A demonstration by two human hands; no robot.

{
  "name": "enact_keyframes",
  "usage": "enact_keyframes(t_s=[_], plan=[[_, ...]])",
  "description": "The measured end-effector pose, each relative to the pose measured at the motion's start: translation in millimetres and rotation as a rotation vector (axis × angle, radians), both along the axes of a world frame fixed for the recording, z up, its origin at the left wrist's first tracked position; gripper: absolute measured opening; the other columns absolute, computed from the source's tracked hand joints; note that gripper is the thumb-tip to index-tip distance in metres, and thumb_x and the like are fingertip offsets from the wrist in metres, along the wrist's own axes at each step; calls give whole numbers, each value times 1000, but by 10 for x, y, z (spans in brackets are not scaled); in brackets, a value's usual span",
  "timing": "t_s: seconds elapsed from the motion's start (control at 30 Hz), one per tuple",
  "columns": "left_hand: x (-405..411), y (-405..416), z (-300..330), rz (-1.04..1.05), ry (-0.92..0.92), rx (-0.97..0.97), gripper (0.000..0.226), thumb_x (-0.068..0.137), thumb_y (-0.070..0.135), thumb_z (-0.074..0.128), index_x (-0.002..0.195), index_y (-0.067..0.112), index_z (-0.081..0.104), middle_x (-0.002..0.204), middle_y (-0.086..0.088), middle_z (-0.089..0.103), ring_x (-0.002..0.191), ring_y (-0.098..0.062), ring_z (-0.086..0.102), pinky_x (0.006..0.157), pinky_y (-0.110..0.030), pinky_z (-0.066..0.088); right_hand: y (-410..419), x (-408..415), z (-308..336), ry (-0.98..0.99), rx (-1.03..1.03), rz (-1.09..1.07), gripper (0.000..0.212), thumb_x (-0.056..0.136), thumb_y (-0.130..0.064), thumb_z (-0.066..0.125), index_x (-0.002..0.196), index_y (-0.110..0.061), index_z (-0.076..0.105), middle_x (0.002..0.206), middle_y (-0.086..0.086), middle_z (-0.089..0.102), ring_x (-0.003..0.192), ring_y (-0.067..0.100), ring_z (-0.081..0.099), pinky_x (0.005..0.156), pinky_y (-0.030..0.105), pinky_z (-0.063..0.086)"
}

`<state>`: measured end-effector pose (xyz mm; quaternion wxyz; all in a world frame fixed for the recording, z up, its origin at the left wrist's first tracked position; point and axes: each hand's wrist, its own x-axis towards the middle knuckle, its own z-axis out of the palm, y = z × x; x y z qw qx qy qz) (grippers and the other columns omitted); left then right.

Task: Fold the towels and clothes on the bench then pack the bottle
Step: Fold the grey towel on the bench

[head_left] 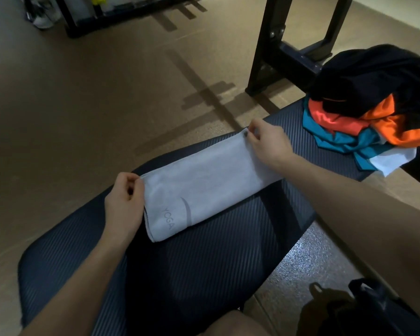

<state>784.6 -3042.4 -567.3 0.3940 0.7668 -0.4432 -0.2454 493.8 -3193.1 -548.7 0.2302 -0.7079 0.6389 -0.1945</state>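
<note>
Both hands, left hand (124,197) and right hand (267,141), pinch the grey yoga towel's (199,187) far corners, probably aligning edges toward twelve o'clock.

Towel (199,187): pale grey, darker grey "YOGA" print plus curved stripe. Bench (204,263) pad: dark navy, fine ribbed lines. Clothes pile (374,105): black, orange, teal, white. Floor (83,105): tan. Bag (364,309) looks black, too dim to confirm.

Bare bench (204,275) lies below the fingers. Right of them, a clothes pile (374,110) and black frame (274,52) block passage.
</note>
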Motion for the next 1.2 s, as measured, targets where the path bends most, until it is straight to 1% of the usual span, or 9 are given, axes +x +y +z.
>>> enact_keyframes(t_s=[0.23, 0.4, 0.53, 0.6, 0.67, 0.87, 0.97, 1.1, 1.2], plan=[[29, -47, 0, -14, -22, 16, 13, 103, 28, 50, 94, 23, 58, 84, -6, 63, 68, -10, 53, 62, -28, 43, -62, 33, -2, 103, 12, 18, 14, 103, -40, 42, 103, -27, 47, 91, 8, 62, 77, 29, 61, 72, 53, 57], [35, -105, 43, -52, -82, 62, 9, 99, 23, 53, 93, 20, 60, 78, -6, 60, 64, -11, 51, 59, -25, 42, -106, 91, 18, 148, 76, -20, 18, 104, -41, 42, 108, -25, 51, 98, 8, 62, 85, 29, 61, 79, 52, 56], [115, -186, 71, -185, -274, 98, 6, 100, 24, 54, 102, 24, 58, 78, 0, 60, 71, -10, 57, 59, -29, 43, -81, 73, 44, 76, 117, -101, 30, 102, -45, 44, 112, -18, 49, 104, 12, 61, 92, 33, 62, 84, 54, 54], [184, -228, 67, -238, -403, 120, 6, 99, 27, 54, 99, 23, 58, 82, 1, 58, 74, -9, 54, 59, -31, 39, 3, 52, 46, 75, 89, -130, 33, 101, -45, 44, 112, -14, 46, 103, 13, 60, 90, 34, 61, 81, 54, 54], [231, -264, 79, -259, -455, 141, 8, 98, 29, 55, 94, 22, 57, 85, 1, 55, 75, -8, 50, 59, -30, 37, 114, 8, 20, 126, 62, -121, 35, 99, -45, 45, 114, -13, 45, 104, 12, 58, 91, 32, 61, 80, 52, 54], [260, -438, 202, -357, -486, 330, 10, 92, 25, 56, 89, 15, 55, 98, -2, 45, 77, -20, 53, 72, -39, 48, 380, -121, -5, 181, 113, -131, 35, 93, -43, 50, 110, -13, 44, 96, 10, 59, 87, 30, 61, 79, 50, 54], [274, -503, 309, -454, -525, 400, 11, 88, 22, 61, 85, 13, 55, 94, -5, 51, 84, -23, 54, 68, -36, 43, 460, -119, 28, 216, 152, -108, 35, 90, -42, 53, 109, -14, 42, 93, 9, 59, 84, 30, 61, 76, 48, 54], [215, -452, 447, -516, -489, 507, 10, 85, 21, 65, 86, 15, 57, 86, -5, 63, 78, -21, 59, 66, -37, 47, 433, -174, 75, 183, 206, -94, 24, 92, -28, 54, 109, -13, 46, 97, 11, 60, 87, 31, 61, 78, 51, 54], [67, -329, 481, -578, -406, 544, 10, 84, 21, 67, 91, 17, 60, 88, -4, 67, 83, -22, 64, 76, -42, 53, 325, -320, 133, 222, 165, -76, 20, 93, -21, 53, 111, -12, 49, 102, 12, 60, 90, 31, 60, 81, 52, 53]])
